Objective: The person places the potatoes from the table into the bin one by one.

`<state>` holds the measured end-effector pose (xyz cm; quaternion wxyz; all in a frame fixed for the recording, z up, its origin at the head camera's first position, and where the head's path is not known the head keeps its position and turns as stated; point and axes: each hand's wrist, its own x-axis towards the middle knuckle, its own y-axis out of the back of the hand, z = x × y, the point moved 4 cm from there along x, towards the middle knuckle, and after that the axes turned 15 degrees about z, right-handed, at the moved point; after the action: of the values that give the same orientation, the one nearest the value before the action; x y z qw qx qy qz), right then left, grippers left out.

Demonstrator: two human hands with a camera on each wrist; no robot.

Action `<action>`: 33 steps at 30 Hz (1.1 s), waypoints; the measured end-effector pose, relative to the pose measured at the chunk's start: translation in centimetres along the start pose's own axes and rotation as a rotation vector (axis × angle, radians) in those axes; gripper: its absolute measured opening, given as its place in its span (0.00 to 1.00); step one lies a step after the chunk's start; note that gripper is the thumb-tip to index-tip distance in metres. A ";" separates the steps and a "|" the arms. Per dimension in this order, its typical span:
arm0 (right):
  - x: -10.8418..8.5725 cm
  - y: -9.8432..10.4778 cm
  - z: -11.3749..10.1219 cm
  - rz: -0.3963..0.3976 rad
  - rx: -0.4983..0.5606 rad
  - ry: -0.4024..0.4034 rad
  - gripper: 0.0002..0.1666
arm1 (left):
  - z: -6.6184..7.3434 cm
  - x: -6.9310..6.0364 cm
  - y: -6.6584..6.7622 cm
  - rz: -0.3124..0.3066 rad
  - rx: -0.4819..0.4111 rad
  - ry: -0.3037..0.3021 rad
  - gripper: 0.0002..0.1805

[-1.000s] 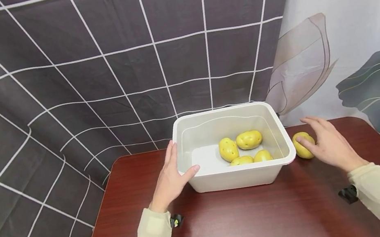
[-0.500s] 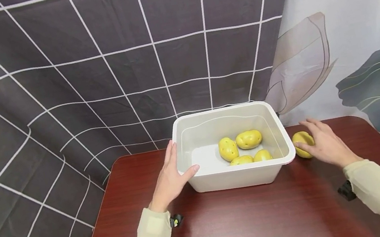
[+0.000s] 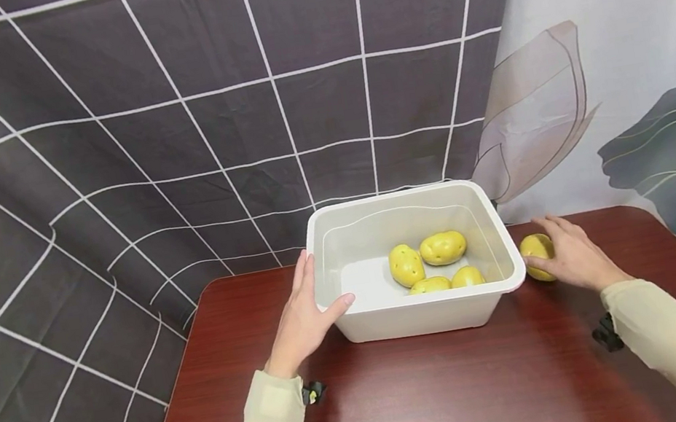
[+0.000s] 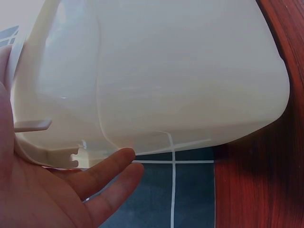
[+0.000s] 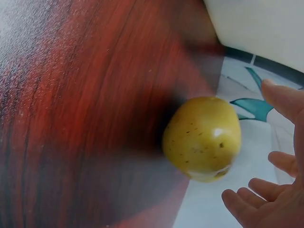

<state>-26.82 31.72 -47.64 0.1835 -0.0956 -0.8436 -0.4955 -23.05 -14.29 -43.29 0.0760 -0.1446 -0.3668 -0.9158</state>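
Observation:
A white plastic bin (image 3: 420, 317) stands on the table with several yellow potatoes (image 3: 443, 249) in its right half. At the bin's left end rests my left hand (image 3: 302, 320), fingers straight along the outside, thumb over the front rim. In the left wrist view, fingertips (image 4: 124, 156) touch the outer wall (image 4: 190, 85). One more potato (image 3: 538, 257) lies on the table to the right of the bin. My right hand (image 3: 573, 252) is beside it, thumb and fingers spread around its right side. The right wrist view shows a gap between the fingers and this potato (image 5: 203, 138).
The dark red wooden table (image 3: 446, 393) extends in front of the bin. A dark grey gridded cloth (image 3: 218, 126) hangs behind and at the left. A white patterned cloth (image 3: 637, 45) hangs at the right, close to the table's back edge.
My right hand has moved slightly left, closer to the potato on the table. The left hand, the bin and the potatoes inside stay in place.

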 end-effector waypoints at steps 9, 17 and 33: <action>-0.2 -0.6 1.5 -0.015 0.012 -0.021 0.51 | -0.1 0.0 0.0 -0.003 -0.002 -0.001 0.56; -0.3 -1.5 2.3 -0.019 0.049 -0.005 0.52 | -0.1 0.0 0.0 0.001 0.001 -0.007 0.56; -0.6 -2.5 3.3 -0.103 0.015 -0.068 0.55 | 0.1 0.0 0.1 0.005 -0.004 -0.009 0.56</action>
<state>-27.86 33.38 -51.34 0.1298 -0.0675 -0.8569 -0.4943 -22.99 -14.27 -43.17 0.0762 -0.1496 -0.3651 -0.9157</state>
